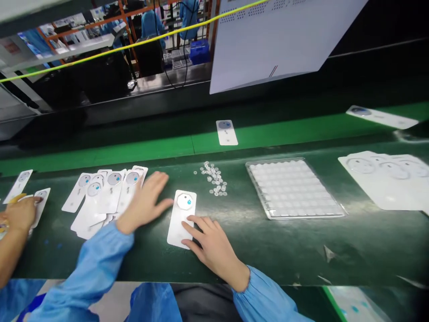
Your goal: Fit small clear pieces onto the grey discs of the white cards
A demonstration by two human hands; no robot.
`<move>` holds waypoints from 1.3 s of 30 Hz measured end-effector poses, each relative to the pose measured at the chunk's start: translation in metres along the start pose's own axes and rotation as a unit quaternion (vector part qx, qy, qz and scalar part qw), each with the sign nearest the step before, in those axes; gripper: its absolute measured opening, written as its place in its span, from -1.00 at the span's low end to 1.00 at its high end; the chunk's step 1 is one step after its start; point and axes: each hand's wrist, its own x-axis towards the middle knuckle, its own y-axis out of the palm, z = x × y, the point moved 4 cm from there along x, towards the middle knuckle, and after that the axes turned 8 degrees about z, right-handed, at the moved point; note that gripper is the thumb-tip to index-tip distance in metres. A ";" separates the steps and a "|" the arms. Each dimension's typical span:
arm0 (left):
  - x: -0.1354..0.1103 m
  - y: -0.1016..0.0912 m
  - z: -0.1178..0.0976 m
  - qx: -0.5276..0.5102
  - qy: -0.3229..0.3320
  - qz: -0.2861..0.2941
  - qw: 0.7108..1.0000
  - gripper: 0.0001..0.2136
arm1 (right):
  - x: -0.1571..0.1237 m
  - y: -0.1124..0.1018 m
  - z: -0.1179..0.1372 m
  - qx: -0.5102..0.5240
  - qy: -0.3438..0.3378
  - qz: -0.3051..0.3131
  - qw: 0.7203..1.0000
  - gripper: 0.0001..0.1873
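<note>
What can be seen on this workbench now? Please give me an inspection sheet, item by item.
Surface: dark green bench, brighter green belt behind it.
Job's things: one white card with a round patch, beside a fanned pile of cards.
Clutter: small clear discs, clear blister tray, stack of cards at right, single card on the belt.
Hands: left hand open, flat at the pile's edge; right hand open, fingertips on the card.
Cables: yellow cord stretched across the back.
Surroundings: co-worker's hand far left; white board above.
</note>
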 end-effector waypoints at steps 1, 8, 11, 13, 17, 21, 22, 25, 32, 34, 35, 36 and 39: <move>0.003 0.024 -0.021 0.007 0.066 0.075 0.995 -0.29 | -0.003 0.001 -0.001 0.003 -0.004 -0.005 1.000 -0.61; 0.010 0.045 -0.050 -0.192 0.106 0.137 0.966 -0.52 | -0.020 -0.002 -0.007 0.062 -0.006 -0.066 0.996 -0.70; -0.002 0.050 -0.054 -0.432 0.051 0.165 0.885 -0.44 | -0.022 -0.006 -0.013 0.170 0.029 -0.149 0.974 -0.62; -0.011 0.063 -0.061 -0.527 0.011 0.160 0.835 -0.32 | -0.023 -0.004 -0.018 0.243 0.049 -0.186 0.951 -0.68; -0.020 0.089 -0.074 -0.568 -0.010 0.143 0.810 -0.52 | -0.022 -0.004 -0.022 0.273 0.069 -0.175 0.944 -0.75; -0.019 0.095 -0.074 -0.574 -0.026 0.126 0.809 -0.56 | -0.020 -0.025 -0.025 0.232 0.081 -0.227 0.942 -0.71; -0.019 0.094 -0.073 -0.566 -0.038 0.117 0.815 -0.59 | -0.018 -0.031 -0.025 0.214 0.076 -0.240 0.944 -0.73; -0.019 0.091 -0.072 -0.544 -0.056 0.092 0.832 -0.69 | -0.009 -0.039 -0.021 0.161 0.048 -0.244 0.955 -0.74; -0.020 0.091 -0.075 -0.536 -0.012 0.073 0.841 -0.75 | 0.003 -0.037 -0.017 0.052 0.022 -0.220 0.974 -0.70; -0.020 0.092 -0.076 -0.530 0.001 0.087 0.844 -0.76 | 0.003 -0.038 -0.018 0.000 0.016 -0.205 0.979 -0.69; -0.020 0.092 -0.076 -0.527 0.003 0.090 0.845 -0.77 | 0.003 -0.038 -0.018 -0.024 0.012 -0.196 0.980 -0.68; -0.020 0.092 -0.076 -0.524 0.004 0.090 0.847 -0.77 | 0.003 -0.039 -0.019 -0.043 0.007 -0.188 0.981 -0.67; -0.021 0.092 -0.076 -0.520 0.014 0.083 0.850 -0.76 | 0.003 -0.041 -0.022 -0.050 0.001 -0.173 0.984 -0.70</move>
